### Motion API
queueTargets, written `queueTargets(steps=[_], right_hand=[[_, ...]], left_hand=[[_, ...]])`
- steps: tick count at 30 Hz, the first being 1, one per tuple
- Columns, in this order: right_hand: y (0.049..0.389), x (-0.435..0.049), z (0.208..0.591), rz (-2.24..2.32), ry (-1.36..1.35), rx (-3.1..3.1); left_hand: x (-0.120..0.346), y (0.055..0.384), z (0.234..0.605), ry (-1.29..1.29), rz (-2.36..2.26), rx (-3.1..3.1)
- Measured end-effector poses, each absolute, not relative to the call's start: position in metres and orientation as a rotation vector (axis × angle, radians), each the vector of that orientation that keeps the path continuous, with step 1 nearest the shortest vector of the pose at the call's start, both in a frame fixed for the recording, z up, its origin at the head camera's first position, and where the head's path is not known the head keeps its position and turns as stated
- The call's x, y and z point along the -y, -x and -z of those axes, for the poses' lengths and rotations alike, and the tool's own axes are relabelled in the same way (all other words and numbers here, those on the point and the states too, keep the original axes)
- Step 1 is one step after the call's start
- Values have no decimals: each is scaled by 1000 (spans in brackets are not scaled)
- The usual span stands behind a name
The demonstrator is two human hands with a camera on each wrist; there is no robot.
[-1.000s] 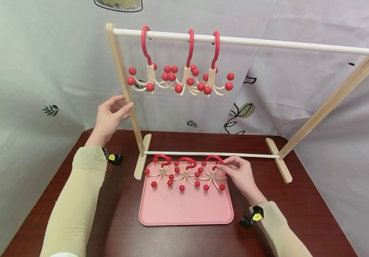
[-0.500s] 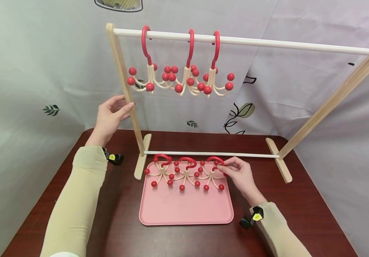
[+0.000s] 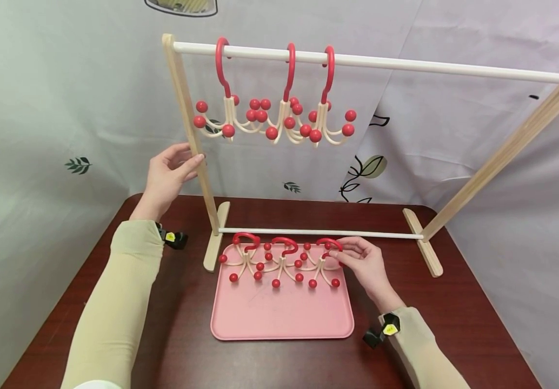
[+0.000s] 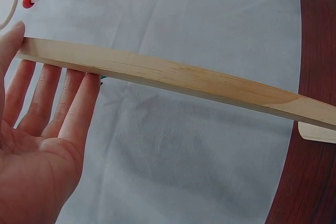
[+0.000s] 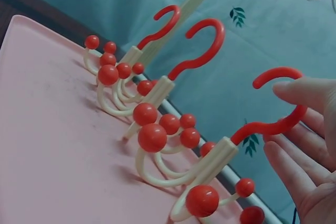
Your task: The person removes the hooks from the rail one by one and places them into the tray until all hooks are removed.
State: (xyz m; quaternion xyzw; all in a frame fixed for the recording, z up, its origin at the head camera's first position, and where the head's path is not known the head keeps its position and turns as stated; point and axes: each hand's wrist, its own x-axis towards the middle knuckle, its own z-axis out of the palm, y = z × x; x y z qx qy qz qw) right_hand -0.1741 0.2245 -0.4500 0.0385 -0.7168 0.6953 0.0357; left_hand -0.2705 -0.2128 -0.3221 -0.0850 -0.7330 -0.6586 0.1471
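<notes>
My left hand (image 3: 167, 173) pinches the rack's left wooden post (image 3: 180, 92). In the left wrist view the thumb is on one side of it and the fingertips on the other. Along the far side of a pink tray (image 3: 281, 319) lie three multi-armed hook hangers, cream with red balls and red hooks. My right hand (image 3: 368, 267) holds the rightmost hanger (image 3: 321, 263) by its red hook (image 5: 262, 128), thumb against the hook's curve. Beside it are the middle hanger (image 3: 283, 263) and the left hanger (image 3: 246, 259); neither is touched.
Three matching hangers, among them one at the left end (image 3: 229, 111), hang from the rack's white top rail (image 3: 430, 66). The right post (image 3: 508, 154) leans outward in view. A white lower rail (image 3: 318, 232) runs behind the tray. A patterned cloth stands behind the dark table (image 3: 182, 324).
The rightmost hanger's red hook has shifted slightly right, turning a little with my right hand. My left hand keeps its place on the post.
</notes>
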Motion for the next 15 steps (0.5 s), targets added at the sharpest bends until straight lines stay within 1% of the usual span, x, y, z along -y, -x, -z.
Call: queueTargets(steps=[15], right_hand=[[169,-235,426,-2122,-258,2043]], left_hand=[[212,270,322,250,1909,2093]])
